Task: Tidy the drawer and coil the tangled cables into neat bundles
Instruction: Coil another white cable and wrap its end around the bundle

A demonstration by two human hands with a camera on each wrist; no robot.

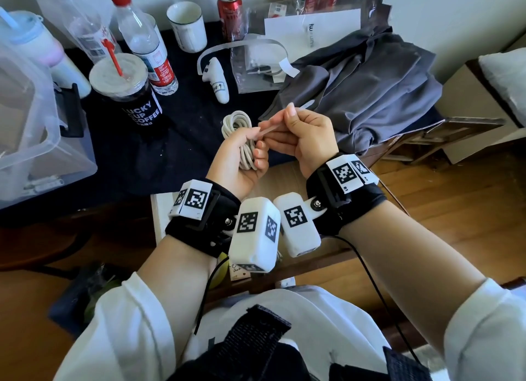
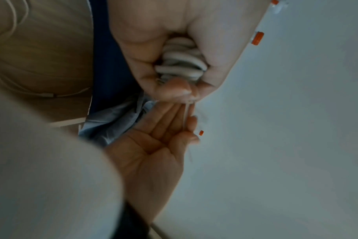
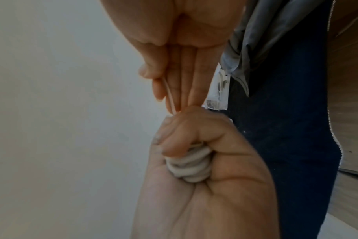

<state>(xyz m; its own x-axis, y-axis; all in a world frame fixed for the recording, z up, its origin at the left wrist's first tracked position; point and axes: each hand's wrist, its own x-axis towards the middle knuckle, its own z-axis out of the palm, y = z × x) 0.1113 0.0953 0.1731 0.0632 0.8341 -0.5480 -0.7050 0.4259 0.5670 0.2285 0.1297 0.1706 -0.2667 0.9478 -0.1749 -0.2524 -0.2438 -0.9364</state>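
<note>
My left hand (image 1: 252,150) grips a coiled white cable (image 1: 237,124), fingers wrapped round the middle of the bundle, held above the table's front edge. The coil (image 2: 181,64) shows between palm and fingers in the left wrist view, and the same coil (image 3: 191,168) in the right wrist view. My right hand (image 1: 280,124) pinches a thin pale tie (image 1: 270,129) between thumb and forefinger, its other end at my left fingertips. The tie (image 3: 170,97) runs as a fine line from the right fingers down to the left fist. The cable's plugs are hidden.
A dark cloth covers the table (image 1: 185,124). On it stand a coffee cup (image 1: 128,96), water bottles (image 1: 148,44), a white mug (image 1: 187,25), a red can (image 1: 230,13), a white controller (image 1: 217,79), a plastic bag (image 1: 256,70) and a grey garment (image 1: 364,93). A clear bin (image 1: 34,130) sits left. An open drawer (image 1: 284,175) lies below my hands.
</note>
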